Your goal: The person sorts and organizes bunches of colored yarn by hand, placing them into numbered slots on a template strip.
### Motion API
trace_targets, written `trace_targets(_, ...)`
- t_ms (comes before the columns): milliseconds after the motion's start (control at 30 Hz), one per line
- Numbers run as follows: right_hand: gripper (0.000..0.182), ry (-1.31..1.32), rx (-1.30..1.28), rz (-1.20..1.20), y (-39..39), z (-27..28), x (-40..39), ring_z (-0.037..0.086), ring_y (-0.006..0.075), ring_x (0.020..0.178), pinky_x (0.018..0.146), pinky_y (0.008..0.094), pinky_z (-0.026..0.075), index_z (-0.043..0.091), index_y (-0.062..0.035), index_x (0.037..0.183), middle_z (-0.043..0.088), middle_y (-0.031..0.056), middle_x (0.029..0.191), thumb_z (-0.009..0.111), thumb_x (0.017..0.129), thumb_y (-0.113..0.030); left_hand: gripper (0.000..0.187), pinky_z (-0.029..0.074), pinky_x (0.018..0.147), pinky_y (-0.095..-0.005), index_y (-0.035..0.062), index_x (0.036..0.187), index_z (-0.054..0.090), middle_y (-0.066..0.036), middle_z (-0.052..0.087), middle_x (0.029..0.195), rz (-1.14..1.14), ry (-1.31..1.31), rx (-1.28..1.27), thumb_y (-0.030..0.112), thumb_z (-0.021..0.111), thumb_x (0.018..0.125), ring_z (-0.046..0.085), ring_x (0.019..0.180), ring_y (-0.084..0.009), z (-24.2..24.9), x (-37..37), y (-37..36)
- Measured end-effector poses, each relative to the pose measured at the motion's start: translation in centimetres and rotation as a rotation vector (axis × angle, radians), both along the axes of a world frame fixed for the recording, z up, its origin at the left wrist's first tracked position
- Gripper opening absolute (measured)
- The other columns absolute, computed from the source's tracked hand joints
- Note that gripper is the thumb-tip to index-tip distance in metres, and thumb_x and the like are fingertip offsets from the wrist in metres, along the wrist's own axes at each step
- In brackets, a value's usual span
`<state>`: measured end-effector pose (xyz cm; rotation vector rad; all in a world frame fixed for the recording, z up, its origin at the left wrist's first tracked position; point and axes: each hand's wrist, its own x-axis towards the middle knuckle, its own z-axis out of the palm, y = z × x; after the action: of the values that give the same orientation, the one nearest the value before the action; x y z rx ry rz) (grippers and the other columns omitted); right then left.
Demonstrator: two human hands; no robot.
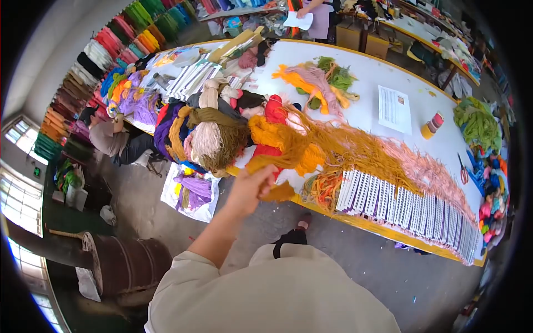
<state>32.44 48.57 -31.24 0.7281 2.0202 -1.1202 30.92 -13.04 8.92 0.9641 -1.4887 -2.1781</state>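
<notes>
My left hand (252, 188) is closed in a fist at the near edge of the table. It grips a hank of mustard-brown yarn (283, 158), and a short end of the hank sticks out past the fingers. To the right, long golden-brown strands (361, 152) lie loose across the table beside pale pink yarn (430, 172). Left of the fist is a pile of bundled hanks, with a cream and olive bundle (214, 141) in front. Red yarn (275, 111) lies behind the hand. My right hand is out of sight.
White punched strips (408, 205) line the near table edge. Scissors (463, 171), a thread cone (432, 126) and a printed sheet (394, 108) are at the right. One person (111, 139) sits at the left; another holds paper (300, 20) behind the table. A rusty drum (130, 263) stands lower left.
</notes>
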Motion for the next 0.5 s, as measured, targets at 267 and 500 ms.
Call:
trace_targets(267,0.021,0.114,-0.02,0.075,-6.1,4.7,-1.7,0.057,0.0144,0.064,0.048,0.0288,0.042,0.058,-0.0087,0.108,0.063,0.0048,0.086,0.055,0.09,-0.017,0.017,0.03,0.044,-0.0203,0.0048,0.092,0.063,0.003,0.054,0.068,-0.232,-0.045,0.174,0.022,0.06,0.092,0.045,0.053,-0.0051,-5.2,-8.3,-2.9)
trace_targets(500,0.02,0.181,0.028,0.123,-13.7,10.6,-3.1,0.062,0.0163,0.077,0.069,0.0306,0.05,0.064,-0.0059,0.1,0.066,0.0063,0.083,0.059,0.089,-0.022,0.019,0.019,0.04,-0.0191,0.0075,0.102,0.06,0.008,0.037,0.062,-0.281,0.311,0.232,0.024,0.053,0.095,0.026,0.045,-0.0021,4.3,-15.5,-8.7)
